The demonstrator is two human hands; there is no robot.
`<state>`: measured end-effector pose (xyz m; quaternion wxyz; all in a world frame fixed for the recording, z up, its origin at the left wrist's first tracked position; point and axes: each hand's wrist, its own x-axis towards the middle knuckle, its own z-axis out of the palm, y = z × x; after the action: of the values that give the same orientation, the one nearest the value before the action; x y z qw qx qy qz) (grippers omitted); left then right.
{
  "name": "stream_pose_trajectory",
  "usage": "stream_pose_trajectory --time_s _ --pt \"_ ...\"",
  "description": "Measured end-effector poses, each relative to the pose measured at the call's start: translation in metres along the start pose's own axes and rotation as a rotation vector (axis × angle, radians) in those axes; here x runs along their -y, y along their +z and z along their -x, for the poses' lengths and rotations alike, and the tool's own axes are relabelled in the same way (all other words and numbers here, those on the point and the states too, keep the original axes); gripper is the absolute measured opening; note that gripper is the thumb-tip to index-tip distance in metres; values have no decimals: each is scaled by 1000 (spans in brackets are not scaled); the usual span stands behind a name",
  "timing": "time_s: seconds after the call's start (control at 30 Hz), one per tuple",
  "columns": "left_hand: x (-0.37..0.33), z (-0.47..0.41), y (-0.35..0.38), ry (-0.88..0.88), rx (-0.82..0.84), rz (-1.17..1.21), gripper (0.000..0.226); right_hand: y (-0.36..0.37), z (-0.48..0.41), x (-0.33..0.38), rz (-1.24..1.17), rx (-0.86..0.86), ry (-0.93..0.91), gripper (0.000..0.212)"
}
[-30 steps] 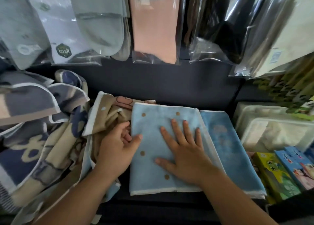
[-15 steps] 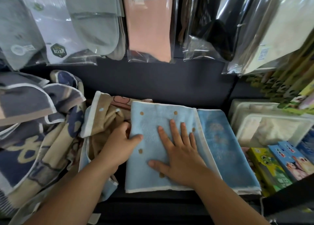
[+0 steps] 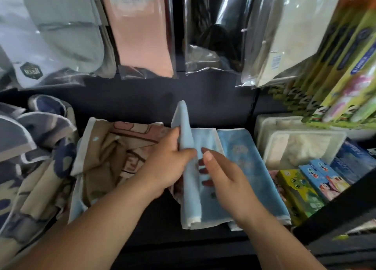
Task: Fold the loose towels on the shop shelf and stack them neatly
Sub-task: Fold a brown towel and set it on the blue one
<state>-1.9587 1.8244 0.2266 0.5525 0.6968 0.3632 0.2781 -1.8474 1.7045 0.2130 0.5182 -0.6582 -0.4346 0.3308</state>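
Observation:
A light blue towel (image 3: 191, 198) lies on the dark shelf (image 3: 158, 225) at centre. My left hand (image 3: 168, 165) grips its left edge and holds that half raised upright over the rest. My right hand (image 3: 225, 180) lies on the flat part beside the raised flap, thumb up, with its fingers reaching under the flap. Under it, to the right, a darker blue folded towel (image 3: 250, 168) lies flat. A loose brown and beige towel (image 3: 114, 153) is bunched just left of my left hand. Further left sits a rumpled navy and beige towel pile (image 3: 34, 147).
Bagged goods (image 3: 142, 31) hang above the shelf's back wall. On the right stand clear plastic tubs (image 3: 295, 145), small colourful boxes (image 3: 317, 180) and tall yellow-green boxes (image 3: 341, 76). A dark shelf edge (image 3: 335, 214) crosses the lower right.
The light blue towel lay flat under my right palm; now my left hand has lifted its left half up and toward the right, and my right hand has turned with its fingers under the flap.

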Motion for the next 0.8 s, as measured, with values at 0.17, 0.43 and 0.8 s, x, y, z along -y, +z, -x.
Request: stream_pose_trajectory --time_s 0.17,0.43,0.8 --pt "2 -24 45 22 27 -232 31 -20 15 -14 108 -57 63 77" --pt "15 -35 54 36 139 -249 42 -46 15 -41 374 -104 53 24" --pt "36 -82 19 183 12 -1114 74 -51 16 -44 652 -34 87 26"
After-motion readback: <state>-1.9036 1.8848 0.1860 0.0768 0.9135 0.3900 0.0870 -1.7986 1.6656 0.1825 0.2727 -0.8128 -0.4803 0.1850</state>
